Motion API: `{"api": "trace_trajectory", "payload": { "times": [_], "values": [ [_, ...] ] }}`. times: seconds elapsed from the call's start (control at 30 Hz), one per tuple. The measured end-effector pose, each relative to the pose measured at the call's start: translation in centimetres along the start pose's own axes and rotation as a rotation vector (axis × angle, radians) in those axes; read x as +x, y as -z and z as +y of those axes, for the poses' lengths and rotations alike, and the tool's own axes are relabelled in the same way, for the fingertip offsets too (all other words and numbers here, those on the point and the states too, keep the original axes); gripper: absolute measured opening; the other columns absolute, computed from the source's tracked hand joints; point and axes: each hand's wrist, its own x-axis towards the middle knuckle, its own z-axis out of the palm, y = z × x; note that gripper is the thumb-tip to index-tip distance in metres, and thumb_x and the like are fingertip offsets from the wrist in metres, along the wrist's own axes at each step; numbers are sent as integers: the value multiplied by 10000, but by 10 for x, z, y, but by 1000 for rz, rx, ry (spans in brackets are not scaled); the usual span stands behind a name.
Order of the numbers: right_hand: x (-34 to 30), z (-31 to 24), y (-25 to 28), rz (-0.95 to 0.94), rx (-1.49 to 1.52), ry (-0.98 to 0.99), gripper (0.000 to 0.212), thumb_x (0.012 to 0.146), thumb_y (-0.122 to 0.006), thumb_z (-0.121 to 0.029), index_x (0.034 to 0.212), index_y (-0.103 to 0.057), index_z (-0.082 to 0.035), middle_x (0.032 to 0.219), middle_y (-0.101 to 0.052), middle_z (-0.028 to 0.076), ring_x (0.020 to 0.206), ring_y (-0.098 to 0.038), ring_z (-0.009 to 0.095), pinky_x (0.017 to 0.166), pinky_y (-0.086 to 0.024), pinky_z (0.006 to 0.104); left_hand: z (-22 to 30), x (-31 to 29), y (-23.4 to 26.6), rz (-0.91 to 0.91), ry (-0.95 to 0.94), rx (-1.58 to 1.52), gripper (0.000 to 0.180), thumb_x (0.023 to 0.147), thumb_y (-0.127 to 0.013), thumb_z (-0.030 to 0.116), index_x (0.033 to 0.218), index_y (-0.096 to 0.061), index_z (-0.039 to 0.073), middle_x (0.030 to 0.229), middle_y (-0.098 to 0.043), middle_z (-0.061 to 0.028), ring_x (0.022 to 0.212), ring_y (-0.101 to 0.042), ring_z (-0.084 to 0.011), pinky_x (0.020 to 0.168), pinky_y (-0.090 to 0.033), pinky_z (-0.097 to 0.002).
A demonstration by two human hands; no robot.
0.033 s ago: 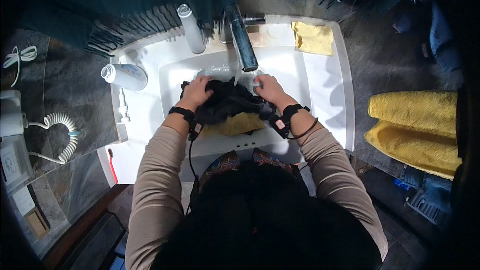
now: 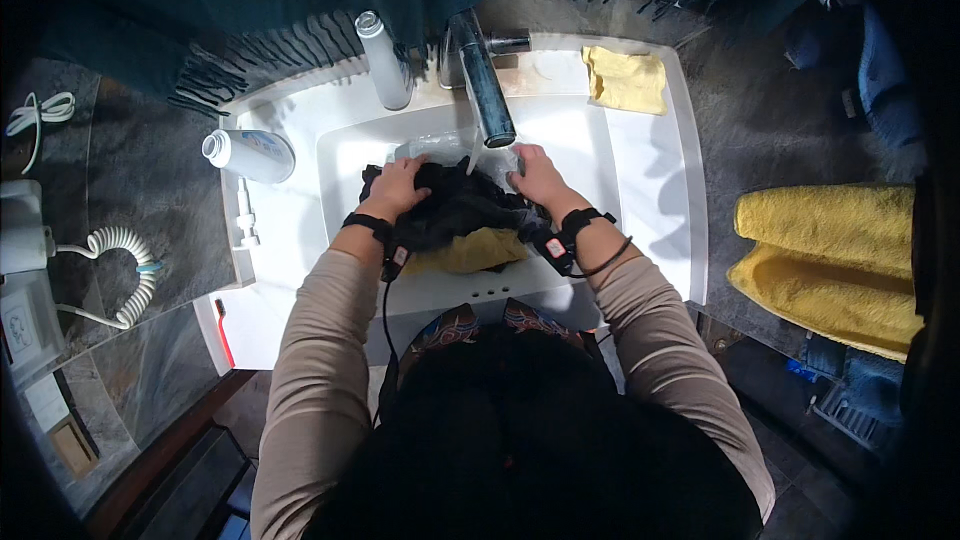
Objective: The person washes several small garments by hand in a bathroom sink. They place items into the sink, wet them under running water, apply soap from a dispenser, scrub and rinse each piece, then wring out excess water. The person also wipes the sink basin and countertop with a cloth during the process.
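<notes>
Wet black cloth (image 2: 455, 202) lies bunched in the white sink (image 2: 335, 135), below the dark metal faucet (image 2: 485, 90), from which a thin stream of water falls. My left hand (image 2: 398, 188) rests at the cloth's left side, its fingers curled over it and its thumb apart. Beyond the cloth's right part, my right hand (image 2: 541, 180) is bent round something greyish that I cannot make out. Clear, shiny material (image 2: 435, 145) shows behind the cloth. A yellow cloth (image 2: 470, 251) lies partly under the black one, on the near side.
At the back stands a white bottle (image 2: 388, 70); another white bottle (image 2: 250, 155) and a pump top (image 2: 246, 215) are at the left. A folded yellow cloth (image 2: 626, 80) lies back right. Yellow towels (image 2: 825, 265) hang right. A red toothbrush (image 2: 224, 332) lies front left.
The right hand has shifted very slightly up and left. The left hand and the cloths look almost the same.
</notes>
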Motion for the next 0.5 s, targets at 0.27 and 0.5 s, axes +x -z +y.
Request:
{"api": "trace_trajectory", "payload": {
  "times": [0.27,0.5],
  "values": [
    [2,0,-17,-376,154,-285,379,743,-675,-173,1080,-595,-19,901,-653,204,858,-631,333,790,-491,371,29,-17,26,-243,-112,100,428,670,-674,238,1096,-645,213,1053,-648,-89,983,-611,-290,808,-491,-399],
    [-16,-2,3,-479,79,38,287,772,-700,-237,942,-611,-23,835,-615,131,767,-598,289,707,-484,346,33,-22,42,-563,172,42,284,689,-700,381,896,-716,188,1055,-652,-67,1013,-586,-311,804,-451,-488]
  ]
}}
